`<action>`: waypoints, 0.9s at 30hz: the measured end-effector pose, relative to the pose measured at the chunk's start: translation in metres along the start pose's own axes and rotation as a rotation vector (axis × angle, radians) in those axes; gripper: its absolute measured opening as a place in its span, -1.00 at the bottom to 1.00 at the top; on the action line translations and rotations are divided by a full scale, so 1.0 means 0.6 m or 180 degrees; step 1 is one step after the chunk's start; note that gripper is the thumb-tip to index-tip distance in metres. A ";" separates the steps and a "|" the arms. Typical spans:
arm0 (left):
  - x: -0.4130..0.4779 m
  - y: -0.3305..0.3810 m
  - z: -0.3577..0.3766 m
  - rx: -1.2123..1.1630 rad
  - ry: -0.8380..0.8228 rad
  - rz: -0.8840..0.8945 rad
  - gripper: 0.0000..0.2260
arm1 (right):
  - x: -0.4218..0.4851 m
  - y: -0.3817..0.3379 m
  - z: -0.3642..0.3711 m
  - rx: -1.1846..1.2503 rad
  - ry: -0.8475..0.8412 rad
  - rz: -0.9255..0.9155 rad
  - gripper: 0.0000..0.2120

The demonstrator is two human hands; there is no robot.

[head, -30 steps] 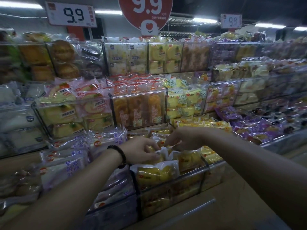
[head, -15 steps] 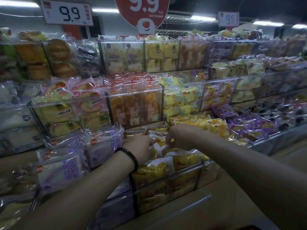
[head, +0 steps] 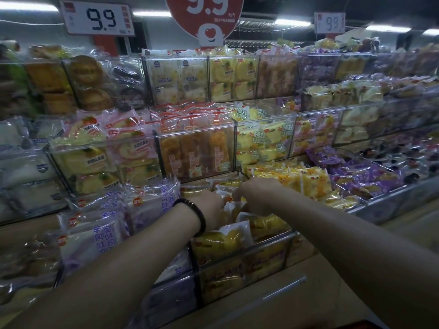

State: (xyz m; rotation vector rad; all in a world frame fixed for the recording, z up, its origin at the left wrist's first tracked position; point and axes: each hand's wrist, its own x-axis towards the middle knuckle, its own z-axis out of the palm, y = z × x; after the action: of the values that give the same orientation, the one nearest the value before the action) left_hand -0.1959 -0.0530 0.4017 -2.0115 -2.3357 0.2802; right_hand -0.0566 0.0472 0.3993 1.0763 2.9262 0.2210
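Observation:
Both my hands reach into a clear acrylic bin [head: 263, 248] on the lowest shelf tier, filled with yellow wrapped cake packets [head: 223, 241]. My left hand [head: 210, 206], with a dark bead bracelet on the wrist, has its fingers down among the packets; the fingertips are hidden. My right hand [head: 257, 197] has its fingers curled around a white-and-yellow packet [head: 234, 206] in the middle of the bin. The two hands sit close together, almost touching.
Purple-printed bread packets [head: 104, 233] fill the bin to the left, yellow packets [head: 311, 181] and purple ones [head: 363, 176] lie to the right. Higher tiers hold more wrapped cakes [head: 194, 155]. Price signs reading 9.9 [head: 97, 19] hang above. A wooden ledge [head: 320, 300] runs in front.
Both hands have pushed a little further and deeper into the yellow packet bin. The view has shifted slightly; the packets around the hands have been nudged.

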 end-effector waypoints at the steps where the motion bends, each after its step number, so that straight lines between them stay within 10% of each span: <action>1: 0.002 0.000 0.000 -0.0011 0.0054 -0.0032 -0.77 | -0.002 0.002 -0.002 -0.0006 0.0006 -0.0015 -0.69; 19: -0.001 0.027 -0.002 0.0342 0.0794 -0.0630 -0.79 | 0.024 0.041 -0.014 0.0082 -0.0209 -0.0218 -0.98; 27: 0.018 0.029 0.016 0.0595 0.0823 -0.0351 -0.83 | 0.034 0.017 -0.010 0.0008 -0.0440 -0.0139 -0.76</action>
State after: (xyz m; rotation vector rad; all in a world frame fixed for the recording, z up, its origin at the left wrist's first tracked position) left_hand -0.1821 -0.0409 0.3885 -1.7147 -2.1638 0.2099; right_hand -0.0661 0.0673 0.4070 0.9845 2.8242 0.1360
